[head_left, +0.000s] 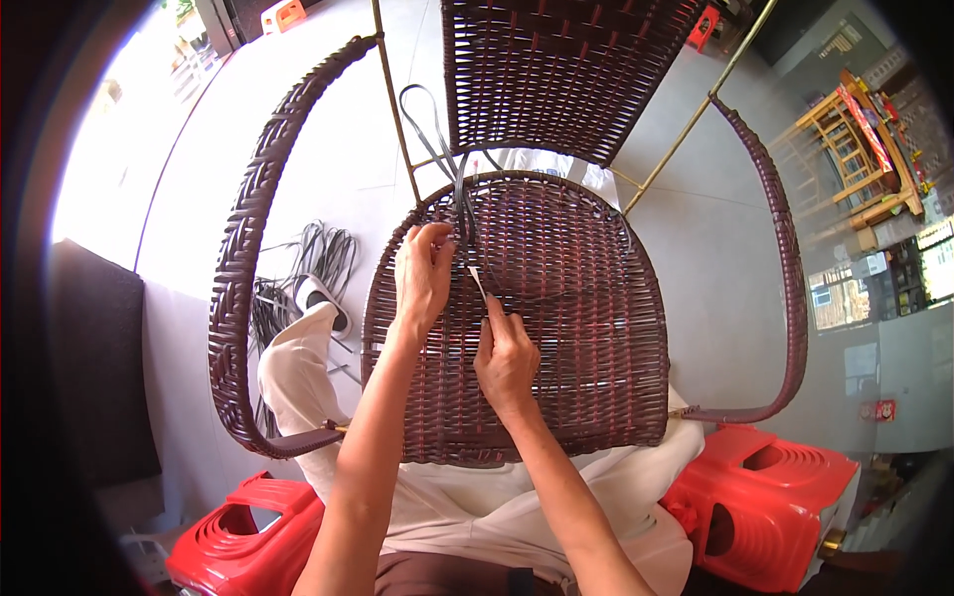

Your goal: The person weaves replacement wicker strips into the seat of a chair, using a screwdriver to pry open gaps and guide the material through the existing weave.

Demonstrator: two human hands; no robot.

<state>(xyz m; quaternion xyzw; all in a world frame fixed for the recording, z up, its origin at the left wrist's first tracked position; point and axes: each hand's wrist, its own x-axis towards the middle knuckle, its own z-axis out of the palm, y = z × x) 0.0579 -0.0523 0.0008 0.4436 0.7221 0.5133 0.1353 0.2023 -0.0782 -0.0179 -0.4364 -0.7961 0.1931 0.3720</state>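
A brown-and-red woven chair seat [586, 298] lies in front of me, joined by thin gold-coloured metal rods to a woven backrest [556, 74]. At the seat's upper left, my left hand [424, 276] is closed, thumb and fingers pinched at a bundle of dark flat weaving strips [462, 199]. The strips loop up beyond the seat's rear edge. My right hand [508, 360] rests low over the weave, closed round a thin, pale, blade-like piece [478, 282]. Its tip points up and left into the weave beside the strips. Its other end is hidden in my fingers.
Wrapped armrests curve on the left [238, 248] and right [780, 219]. A heap of loose dark strips [323, 253] lies on the floor by my shoe. Red plastic stools stand at lower left [243, 536] and lower right [765, 507]. A bamboo-coloured frame [845, 149] is at the right.
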